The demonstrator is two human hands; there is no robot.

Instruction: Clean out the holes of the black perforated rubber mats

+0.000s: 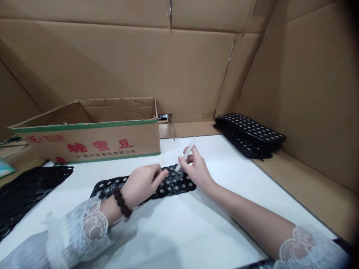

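A black rectangular sheet with rows of pale round dots lies flat on the white tabletop, its edge scalloped and parts of it shiny. My right hand is closed around a thin, whitish pen-like stick, tilted so its lower end meets the sheet near the far edge. Over the middle of the same sheet rests my left hand, fingers curled and thumb pointing right. Its fingertips are partly hidden, so anything pinched there cannot be made out. A dark beaded bracelet circles the left wrist.
An open cardboard box with green edging and red lettering stands behind the sheet, to the left. Similar black dotted sheets are stacked at the back right. More black pieces lie at the left edge. Cardboard walls enclose the white table.
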